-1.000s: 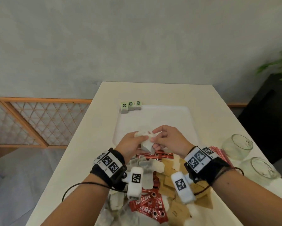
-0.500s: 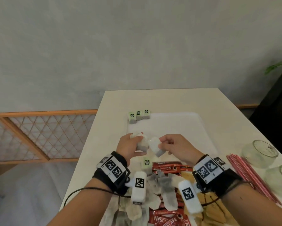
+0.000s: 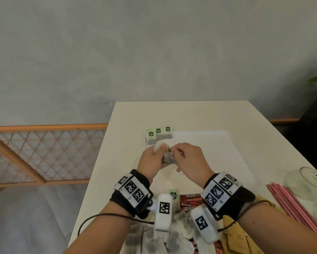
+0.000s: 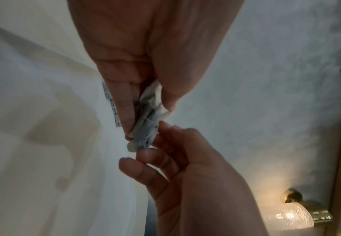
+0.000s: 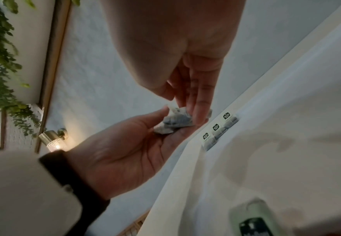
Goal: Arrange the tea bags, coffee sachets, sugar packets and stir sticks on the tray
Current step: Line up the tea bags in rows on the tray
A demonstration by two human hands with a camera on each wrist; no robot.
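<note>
Tea bag (image 3: 167, 157), crumpled, pinched in left hand (image 3: 150, 162); right hand (image 3: 189, 158) fingertips touching it, grip unclear: flatten, then align beside tray row (image 3: 158, 135).

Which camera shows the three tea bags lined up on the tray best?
The head view: the three tea bags show in a row at the tray's far left corner. The right wrist view shows them slanted and dim. The left wrist view shows only grey edges behind the fingers.
</note>
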